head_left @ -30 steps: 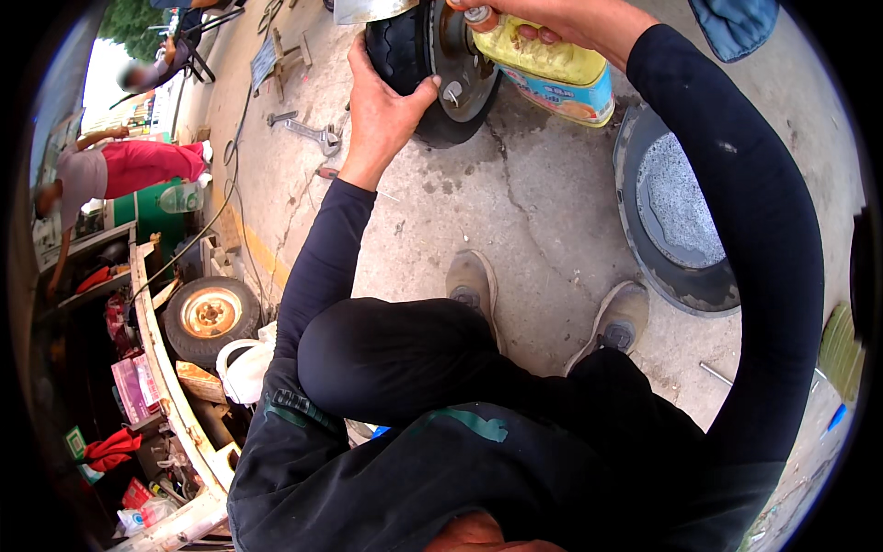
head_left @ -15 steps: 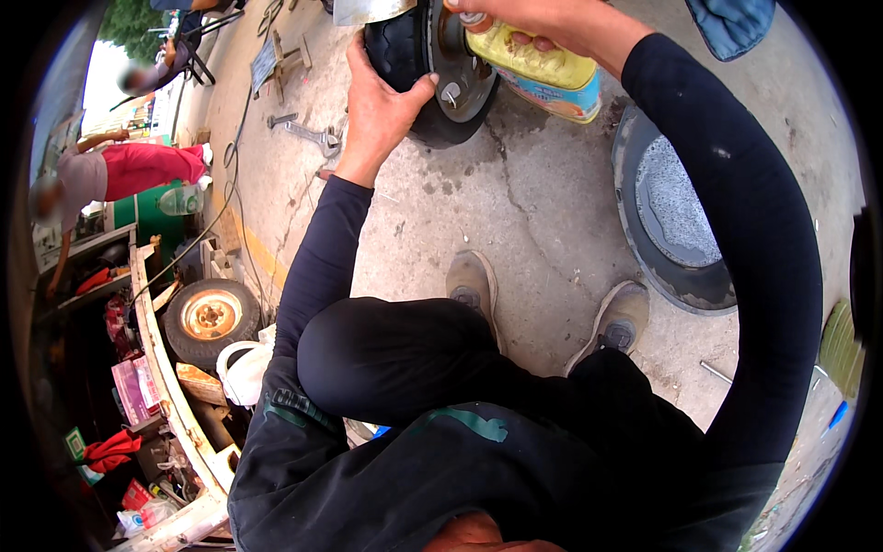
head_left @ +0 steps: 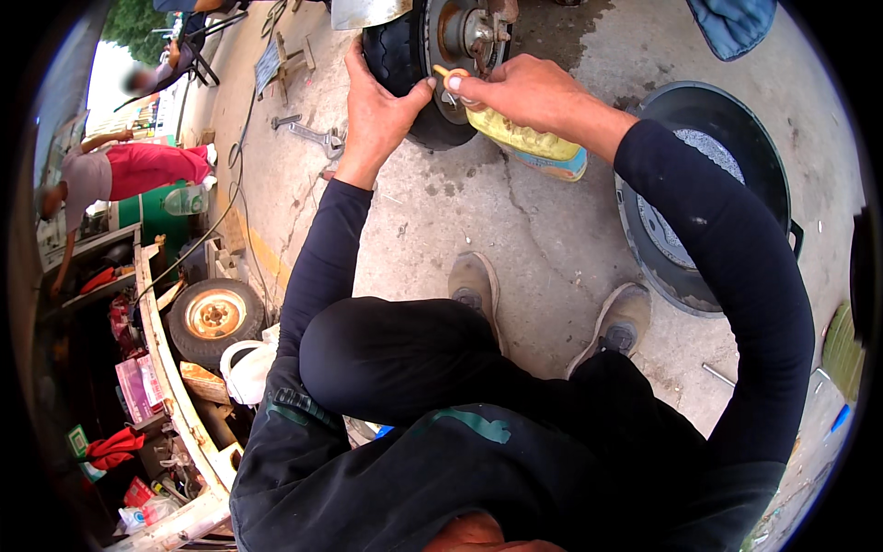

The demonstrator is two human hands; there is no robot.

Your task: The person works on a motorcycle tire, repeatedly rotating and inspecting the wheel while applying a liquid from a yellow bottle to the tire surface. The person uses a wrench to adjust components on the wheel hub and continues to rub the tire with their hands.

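Observation:
Straight ahead stands a small wheel with a black tyre (head_left: 394, 63) and a grey metal rim (head_left: 452, 35). My left hand (head_left: 379, 124) grips the tyre's near left side, its thumb stretched toward the rim. In my right hand (head_left: 529, 97) is a squeeze bottle (head_left: 536, 147), yellow with a blue and white lower label, tilted so that its orange-yellow spout (head_left: 442, 71) points at the gap between tyre and rim. The bottle's neck is partly hidden by my fingers. Whether the spout touches the wheel I cannot tell.
A black tub (head_left: 676, 101) of foamy water stands on the right. Wrenches (head_left: 317, 138) lie left of the wheel. A spare wheel (head_left: 216, 317) and a cart (head_left: 156, 322) full of odds and ends are at the left. A person in red trousers (head_left: 156, 173) stands beyond.
My right hand has come down and turned the bottle, bringing its spout to the tyre's edge; the wheel's hub now shows. My left hand has stayed on the tyre.

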